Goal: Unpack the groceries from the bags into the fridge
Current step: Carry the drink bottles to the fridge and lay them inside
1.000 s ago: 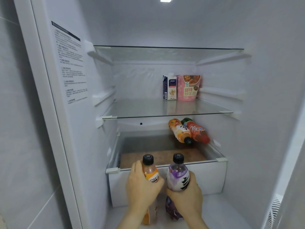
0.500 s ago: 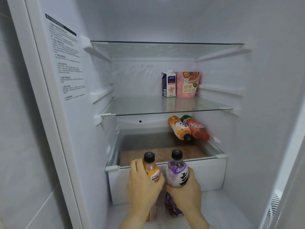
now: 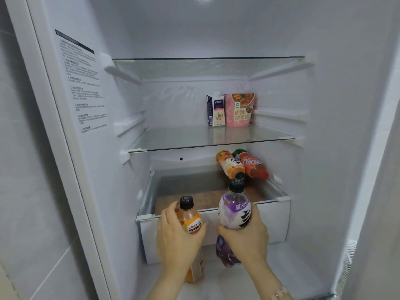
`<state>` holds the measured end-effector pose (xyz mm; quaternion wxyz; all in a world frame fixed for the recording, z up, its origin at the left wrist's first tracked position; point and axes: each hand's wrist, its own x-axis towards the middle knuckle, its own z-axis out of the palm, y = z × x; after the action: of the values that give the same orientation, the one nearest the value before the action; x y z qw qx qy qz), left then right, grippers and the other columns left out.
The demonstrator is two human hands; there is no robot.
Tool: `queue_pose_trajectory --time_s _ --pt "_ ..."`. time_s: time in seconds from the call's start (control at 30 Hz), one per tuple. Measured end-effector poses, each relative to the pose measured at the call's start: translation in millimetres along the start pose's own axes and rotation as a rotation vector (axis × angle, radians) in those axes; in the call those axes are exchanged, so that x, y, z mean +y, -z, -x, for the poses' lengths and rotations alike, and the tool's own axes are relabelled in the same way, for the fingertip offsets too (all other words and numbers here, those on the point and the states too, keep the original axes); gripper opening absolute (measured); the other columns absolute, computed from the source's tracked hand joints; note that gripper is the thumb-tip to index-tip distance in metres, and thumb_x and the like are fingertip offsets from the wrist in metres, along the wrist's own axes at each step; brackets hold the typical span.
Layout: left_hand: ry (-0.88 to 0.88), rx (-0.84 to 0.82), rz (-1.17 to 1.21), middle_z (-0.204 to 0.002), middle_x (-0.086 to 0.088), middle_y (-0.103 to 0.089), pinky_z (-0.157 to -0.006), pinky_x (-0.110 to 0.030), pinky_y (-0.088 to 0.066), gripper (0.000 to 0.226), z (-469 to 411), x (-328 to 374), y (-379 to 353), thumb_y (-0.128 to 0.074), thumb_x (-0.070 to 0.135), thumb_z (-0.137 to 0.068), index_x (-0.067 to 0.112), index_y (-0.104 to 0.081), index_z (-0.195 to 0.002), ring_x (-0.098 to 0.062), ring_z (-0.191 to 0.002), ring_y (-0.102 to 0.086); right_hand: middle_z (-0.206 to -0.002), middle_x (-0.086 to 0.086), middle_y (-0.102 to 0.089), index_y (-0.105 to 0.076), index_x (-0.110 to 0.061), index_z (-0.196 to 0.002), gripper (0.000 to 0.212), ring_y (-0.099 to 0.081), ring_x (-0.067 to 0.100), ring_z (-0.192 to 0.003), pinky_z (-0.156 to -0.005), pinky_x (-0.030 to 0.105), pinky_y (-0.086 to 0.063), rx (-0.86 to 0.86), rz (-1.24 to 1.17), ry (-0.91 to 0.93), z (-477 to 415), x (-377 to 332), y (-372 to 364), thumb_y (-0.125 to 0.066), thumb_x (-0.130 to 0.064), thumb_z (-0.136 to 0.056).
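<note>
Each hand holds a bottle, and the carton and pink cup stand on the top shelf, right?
Not the top: the head view shows carton and pink cup on the middle shelf. The left hand holds the orange bottle, right hand the purple bottle.

- Up high, the top glass shelf (image 3: 207, 66) runs wall to wall across the fridge (image 3: 335, 105).
- Middle glass shelf (image 3: 184, 139): at the back right a blue-and-white carton (image 3: 215, 110) stands upright, and touching its right side is a pink cup (image 3: 238, 111), upright too.
- Lowest glass shelf (image 3: 184, 185), sitting right over the white drawer (image 3: 216, 237): two bottles lie on their sides at the back right. The orange bottle (image 3: 230, 165) has its black cap facing front, and the red bottle (image 3: 253, 167) is pressed against its right.
</note>
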<state>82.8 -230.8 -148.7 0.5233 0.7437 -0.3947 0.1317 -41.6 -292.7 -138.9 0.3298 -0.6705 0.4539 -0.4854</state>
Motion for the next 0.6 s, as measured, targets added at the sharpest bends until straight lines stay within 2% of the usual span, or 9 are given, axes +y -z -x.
queue_pose_trajectory --time_s 0.07,0.13,0.23,0.3,0.33,0.4,0.47,0.53,0.6 --pt "-0.009 -0.027 0.008 -0.114 0.003 -0.055 -0.083 -0.023 -0.041 0.077 -0.4 2.4 4.8 -0.085 0.04 -0.058 0.017 -0.049 -0.123 -0.016 -0.105 -0.053 -0.096 -0.012 -0.051 -0.049 -0.022 -0.12 0.07 -0.048 0.005 -0.083 -0.061 0.003 -0.031 -0.001 -0.02 0.033 0.0 -6.3 4.4 -0.087 -0.025 -0.061" --pt "0.004 -0.063 0.006 -0.117 0.006 -0.049 -0.088 -0.022 -0.035 0.077 -3.1 6.6 14.6 -0.083 0.043 -0.06 0.019 -0.048 -0.124 -0.014 -0.112 -0.047 -0.09 -0.017 -0.053 -0.048 -0.032 -0.11 0.066 -0.05 0.001 -0.076 -0.06 0.003 -0.033 -0.007 -0.057 0.083 -2.6 -13.8 10.8 -0.088 -0.023 -0.058" --pt "-0.05 -0.032 0.097 -0.11 0.015 -0.043 -0.092 -0.02 -0.031 0.062 -13.3 26.0 43.0 -0.074 0.052 -0.065 0.026 -0.05 -0.116 -0.005 -0.11 -0.041 -0.086 -0.029 -0.053 -0.043 -0.043 -0.094 0.066 -0.054 -0.008 -0.076 -0.063 0.003 -0.039 0.005 -0.11 0.214 -9.7 -30.1 24.8 -0.091 -0.024 -0.052" --pt "-0.133 -0.01 0.241 -0.101 0.023 -0.049 -0.084 -0.013 -0.035 0.049 -23.2 54.3 64.4 -0.055 0.062 -0.064 0.034 -0.051 -0.103 0.006 -0.098 -0.047 -0.092 -0.03 -0.057 -0.047 -0.042 -0.1 0.07 -0.057 -0.012 -0.084 -0.067 0.001 -0.042 0.013 -0.161 0.312 -15.6 -41.6 33.9 -0.092 -0.022 -0.051" --pt "-0.163 -0.048 0.313 -0.099 0.024 -0.053 -0.078 -0.01 -0.038 0.043 -27.0 70.2 72.4 -0.049 0.063 -0.064 0.036 -0.052 -0.098 0.007 -0.092 -0.052 -0.094 -0.028 -0.06 -0.048 -0.042 -0.103 0.07 -0.057 -0.014 -0.088 -0.071 0.001 -0.043 0.004 -0.184 0.361 -18.6 -46.7 37.1 -0.091 -0.021 -0.051" --pt "-0.22 -0.183 0.379 -0.096 0.019 -0.06 -0.067 -0.013 -0.047 0.039 -32.8 100.0 80.2 -0.048 0.063 -0.066 0.039 -0.055 -0.095 0.002 -0.082 -0.06 -0.096 -0.023 -0.065 -0.051 -0.047 -0.105 0.07 -0.06 -0.009 -0.091 -0.077 0.007 -0.047 -0.046 -0.202 0.448 -24.6 -55.6 40.8 -0.091 -0.022 -0.054" --pt "-0.28 -0.266 0.275 -0.097 0.019 -0.062 -0.068 -0.023 -0.053 0.041 -35.9 121.4 81.0 -0.05 0.066 -0.067 0.042 -0.056 -0.099 -0.004 -0.079 -0.063 -0.101 -0.025 -0.064 -0.049 -0.057 -0.108 0.072 -0.063 -0.004 -0.093 -0.079 0.012 -0.05 -0.104 -0.193 0.531 -32.4 -55.9 40.8 -0.088 -0.025 -0.056" --pt "-0.278 -0.308 0.165 -0.099 0.017 -0.062 -0.075 -0.03 -0.055 0.043 -39.0 131.8 77.0 -0.057 0.064 -0.071 0.042 -0.056 -0.108 -0.008 -0.086 -0.063 -0.105 -0.032 -0.061 -0.044 -0.064 -0.11 0.078 -0.062 -0.003 -0.095 -0.079 0.011 -0.049 -0.139 -0.171 0.564 -39.8 -49.5 37.6 -0.086 -0.027 -0.057" --pt "-0.263 -0.342 0.068 -0.104 0.009 -0.064 -0.082 -0.026 -0.053 0.043 -43.0 135.8 73.0 -0.065 0.054 -0.075 0.036 -0.058 -0.114 -0.012 -0.095 -0.061 -0.107 -0.033 -0.06 -0.043 -0.064 -0.112 0.077 -0.061 -0.004 -0.098 -0.082 0.012 -0.048 -0.145 -0.148 0.573 -45.4 -42.4 32.4 -0.085 -0.029 -0.058"
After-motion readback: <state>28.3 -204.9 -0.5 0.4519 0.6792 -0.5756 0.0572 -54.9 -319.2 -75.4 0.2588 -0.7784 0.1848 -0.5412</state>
